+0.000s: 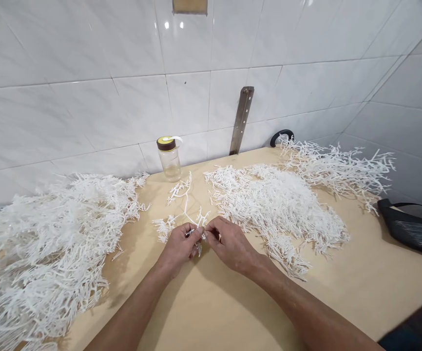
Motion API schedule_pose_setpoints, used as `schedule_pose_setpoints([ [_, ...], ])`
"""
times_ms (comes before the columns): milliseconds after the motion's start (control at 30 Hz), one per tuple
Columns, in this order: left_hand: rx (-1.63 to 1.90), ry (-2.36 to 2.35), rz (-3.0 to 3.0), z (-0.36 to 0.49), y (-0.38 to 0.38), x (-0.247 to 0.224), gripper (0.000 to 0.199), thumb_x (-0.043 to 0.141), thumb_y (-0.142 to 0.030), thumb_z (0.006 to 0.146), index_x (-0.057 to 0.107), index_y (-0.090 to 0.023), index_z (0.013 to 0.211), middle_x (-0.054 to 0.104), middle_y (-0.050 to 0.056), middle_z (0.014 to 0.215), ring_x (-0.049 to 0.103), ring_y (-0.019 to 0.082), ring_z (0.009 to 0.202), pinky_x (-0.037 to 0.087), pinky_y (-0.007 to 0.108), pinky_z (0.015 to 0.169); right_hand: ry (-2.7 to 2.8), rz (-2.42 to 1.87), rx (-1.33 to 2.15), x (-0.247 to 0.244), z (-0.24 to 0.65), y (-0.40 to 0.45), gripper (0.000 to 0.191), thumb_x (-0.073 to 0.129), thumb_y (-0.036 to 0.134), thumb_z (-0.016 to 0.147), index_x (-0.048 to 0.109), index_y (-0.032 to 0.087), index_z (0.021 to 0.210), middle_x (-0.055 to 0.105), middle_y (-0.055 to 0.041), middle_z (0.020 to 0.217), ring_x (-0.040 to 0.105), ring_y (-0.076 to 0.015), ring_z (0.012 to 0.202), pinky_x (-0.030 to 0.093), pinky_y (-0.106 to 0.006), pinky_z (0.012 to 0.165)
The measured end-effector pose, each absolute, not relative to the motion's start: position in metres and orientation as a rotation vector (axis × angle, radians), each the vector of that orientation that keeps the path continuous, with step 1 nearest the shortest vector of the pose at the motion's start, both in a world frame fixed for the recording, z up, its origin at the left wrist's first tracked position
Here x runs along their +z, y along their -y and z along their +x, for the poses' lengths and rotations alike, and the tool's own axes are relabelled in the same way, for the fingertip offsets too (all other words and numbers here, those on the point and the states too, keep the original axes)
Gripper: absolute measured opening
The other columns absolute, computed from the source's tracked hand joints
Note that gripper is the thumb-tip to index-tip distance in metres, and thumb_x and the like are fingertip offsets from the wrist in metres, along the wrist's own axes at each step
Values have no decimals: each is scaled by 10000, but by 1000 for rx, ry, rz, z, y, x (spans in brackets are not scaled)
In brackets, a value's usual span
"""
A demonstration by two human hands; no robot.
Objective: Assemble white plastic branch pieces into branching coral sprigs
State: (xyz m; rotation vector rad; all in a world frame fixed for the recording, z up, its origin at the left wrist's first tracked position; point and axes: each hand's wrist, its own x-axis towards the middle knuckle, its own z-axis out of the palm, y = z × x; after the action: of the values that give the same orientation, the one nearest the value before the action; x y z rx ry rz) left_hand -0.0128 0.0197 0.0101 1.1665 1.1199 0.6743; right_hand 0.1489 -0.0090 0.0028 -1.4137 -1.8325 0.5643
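Observation:
Near the middle of the table, my left hand (182, 242) is closed in a pinch on a white branching artificial twig (186, 202). The twig's forked arms reach up and away toward the wall, with small sprigs at their ends. My right hand (229, 240) pinches close beside the left, fingertips together at the twig's lower part; what exactly lies between those fingers is too small to make out. A large heap of white twig pieces (61, 243) spreads on the left. To the right of my hands lies a second pile of white sprigs (277, 204).
A clear jar with a yellow and brown lid (169, 161) stands by the wall. A metal strip (241, 122) leans on the tiles. More white branches (338, 165) lie at the back right, near a black curved object (282, 136). A black bag (412, 226) sits at the table's (372, 287) right.

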Motion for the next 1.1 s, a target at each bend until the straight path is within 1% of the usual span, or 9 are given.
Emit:
schedule_pose_setpoints([
  [167,521,-1009,1126,-18,-23,11,484,655,-617,762,490,-177,644,450,-54,417,309,45,361,186,184,366,1911,-1361,539,5,152,12,113,502,158,896,559,202,809,597,-8,772,537,-133,666,400,-260,603],
  [333,586,-921,1007,-24,-27,11,414,763,-522,695,534,-182,758,475,-76,499,291,33,363,143,184,354,1887,-1350,631,7,156,12,99,512,206,897,592,211,838,629,-14,783,565,-139,667,432,-265,608],
  [433,555,-811,984,-28,-29,12,392,764,-488,713,543,-165,745,499,-64,562,245,10,367,102,190,360,1842,-1421,726,8,158,10,119,519,250,894,618,218,835,628,0,713,556,-142,618,426,-265,563],
  [567,545,-805,1039,-29,-29,10,382,759,-487,721,568,-161,780,522,-50,587,270,13,369,103,192,357,1841,-1471,760,8,158,9,134,520,268,882,630,215,827,629,4,695,562,-147,619,426,-269,559],
  [667,611,-805,1076,-27,-27,8,402,755,-504,721,582,-164,847,529,-46,597,298,21,384,142,186,373,1811,-1491,786,7,159,8,147,521,304,886,618,209,829,623,6,701,564,-139,590,437,-267,549],
  [767,671,-766,1113,-25,-25,6,411,756,-495,725,590,-162,900,512,-51,597,330,31,415,213,186,408,1681,-1488,1019,7,161,7,199,517,368,893,603,200,827,591,26,674,540,-112,481,437,-249,482],
  [833,675,-763,1155,-25,-24,6,411,754,-487,725,596,-162,920,494,-57,595,329,35,424,235,192,423,1605,-1453,1188,7,163,6,230,517,396,897,601,192,829,553,45,623,530,-103,438,428,-237,460],
  [967,676,-844,1286,-25,-23,9,396,749,-492,718,617,-153,876,493,-38,600,376,62,485,275,203,467,1525,-1401,1351,4,166,4,252,523,404,896,602,182,805,510,61,558,526,-97,430,412,-218,460],
  [1100,725,-867,1340,-24,-22,9,396,756,-506,706,640,-143,816,534,-5,655,430,85,566,329,209,525,1489,-1386,1380,-1,166,4,193,522,342,873,598,188,784,512,63,551,499,-90,422,399,-207,441],
])
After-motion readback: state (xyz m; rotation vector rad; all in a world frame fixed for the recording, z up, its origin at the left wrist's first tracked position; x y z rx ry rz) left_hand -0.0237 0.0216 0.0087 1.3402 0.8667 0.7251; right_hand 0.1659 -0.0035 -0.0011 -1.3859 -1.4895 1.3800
